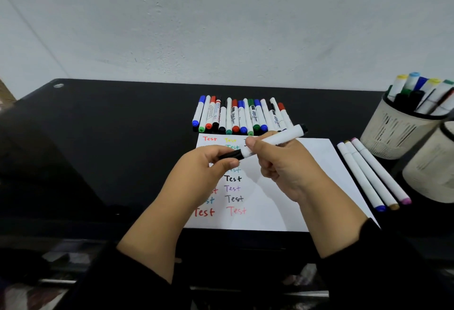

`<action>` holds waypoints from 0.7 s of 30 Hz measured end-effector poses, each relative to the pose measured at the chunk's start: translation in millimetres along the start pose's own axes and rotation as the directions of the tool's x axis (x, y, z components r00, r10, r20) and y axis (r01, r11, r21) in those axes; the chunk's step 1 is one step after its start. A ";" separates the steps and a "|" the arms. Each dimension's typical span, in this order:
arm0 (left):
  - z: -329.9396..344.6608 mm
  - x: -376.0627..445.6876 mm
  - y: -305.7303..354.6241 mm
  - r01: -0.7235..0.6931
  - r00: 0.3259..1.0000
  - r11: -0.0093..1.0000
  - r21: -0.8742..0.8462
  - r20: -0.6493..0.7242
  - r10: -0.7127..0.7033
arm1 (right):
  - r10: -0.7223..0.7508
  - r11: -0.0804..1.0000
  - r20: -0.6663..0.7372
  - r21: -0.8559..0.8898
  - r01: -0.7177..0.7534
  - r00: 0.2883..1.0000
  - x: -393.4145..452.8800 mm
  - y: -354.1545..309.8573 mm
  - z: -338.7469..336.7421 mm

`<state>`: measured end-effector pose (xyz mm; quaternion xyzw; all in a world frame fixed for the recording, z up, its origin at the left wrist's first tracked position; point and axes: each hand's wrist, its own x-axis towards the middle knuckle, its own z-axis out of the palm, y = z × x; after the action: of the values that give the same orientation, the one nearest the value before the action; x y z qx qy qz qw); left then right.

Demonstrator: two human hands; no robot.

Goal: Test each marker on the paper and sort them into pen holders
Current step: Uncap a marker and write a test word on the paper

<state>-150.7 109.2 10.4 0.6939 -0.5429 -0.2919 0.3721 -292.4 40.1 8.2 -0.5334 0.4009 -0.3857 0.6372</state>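
Just above the paper (307,187), both hands hold one white marker (272,140) tilted, its far end toward 2 o'clock. Right hand (282,162) has its grip curled round the barrel; left hand (208,164) pinches the black cap (231,154) at the near end. At 12 o'clock a row of markers (240,115) lies on the black desk (110,137). At 3 o'clock three slim markers (371,174) lie beside the sheet, and a pen holder (395,130) with markers stands at 2 o'clock, another holder (434,169) near it.
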 end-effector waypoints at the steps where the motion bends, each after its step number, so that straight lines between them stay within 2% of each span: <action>1: 0.3 0.0 0.0 -0.001 1.000 1.000 0.008 -0.005 0.001 | 0.013 1.000 0.012 0.014 -0.014 1.000 0.2 -0.1 0.9; 6: 1.8 0.3 -2.3 -0.022 0.999 0.999 0.045 -0.046 0.024 | 0.058 0.994 0.032 0.087 -0.060 0.998 0.5 -0.9 6.1; 13: 4.7 2.3 -0.5 0.028 0.995 0.997 0.069 -0.095 -0.022 | 0.088 0.988 0.063 0.122 -0.095 0.994 -0.1 1.6 7.7; 21: 7.2 3.7 2.0 0.084 0.996 0.994 0.068 -0.040 -0.081 | 0.116 0.978 0.112 0.158 -0.133 0.987 1.7 7.1 1.3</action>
<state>-156.7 103.9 8.0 0.7336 -0.5167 -0.2750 0.3453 -290.1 40.0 1.2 -0.4719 0.3671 -0.3488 0.7217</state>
